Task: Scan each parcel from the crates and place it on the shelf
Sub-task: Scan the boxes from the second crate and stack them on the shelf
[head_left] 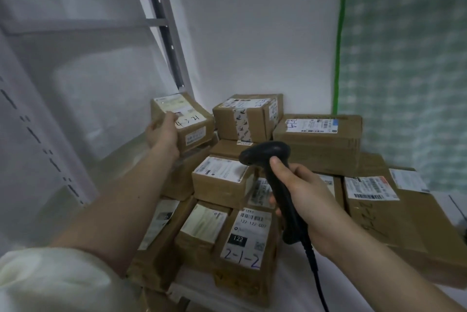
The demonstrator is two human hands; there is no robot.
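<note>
Stacked parcels (249,185) below; open space above.

Small brown labelled parcel (185,119) — tilted, above stacked parcels (227,180) — beside shelf (83,26).

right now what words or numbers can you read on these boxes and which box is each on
"122-122-C07", "122" and handwritten "2-1-2": label of the front box.
Handwritten "4-2-21", as best it reads: small box held by the left hand.
Handwritten "4-1-4", roughly: label on the large back box.
All other labels, barcodes and the writing on the right-hand box: too blurred to read.
The scanner in the right hand: no readable text.
</note>
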